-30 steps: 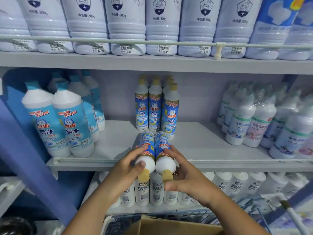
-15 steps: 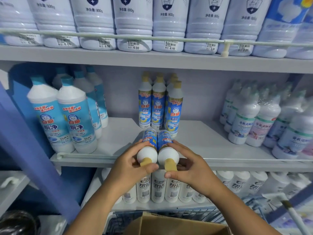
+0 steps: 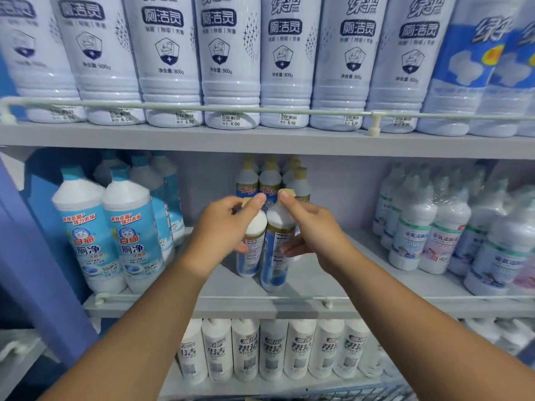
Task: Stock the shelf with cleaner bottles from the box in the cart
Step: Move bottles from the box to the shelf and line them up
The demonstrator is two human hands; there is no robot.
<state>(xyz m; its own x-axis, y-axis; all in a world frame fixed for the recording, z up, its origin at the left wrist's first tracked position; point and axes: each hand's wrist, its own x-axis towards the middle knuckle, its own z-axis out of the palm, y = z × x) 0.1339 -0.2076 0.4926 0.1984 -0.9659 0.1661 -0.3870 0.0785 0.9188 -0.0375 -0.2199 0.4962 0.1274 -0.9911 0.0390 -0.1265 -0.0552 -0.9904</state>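
1. Since the earlier frame the two slim white cleaner bottles with blue labels and tan caps have gone from lying tipped toward the camera over the shelf's front rail to standing nearly upright on the middle grey shelf.
2. Left hand is wrapped round the left bottle, thumb up by the cap. Right hand is closed on the right bottle, fingertips pinching near its cap. Neither hand is empty.
3. Both bottles sit mid-shelf, just behind the front rail, in front of the matching row of tan-capped bottles at the back.
4. The right bottle looks a bit tilted, base closer to the front edge. I'd settle both bases flat before letting go.
5. Then, I reckon, slide them back till they touch the existing row, and spin them round, since the back print faces out right now.
6. Keep them off the big white-and-blue bottles toward the left edge.
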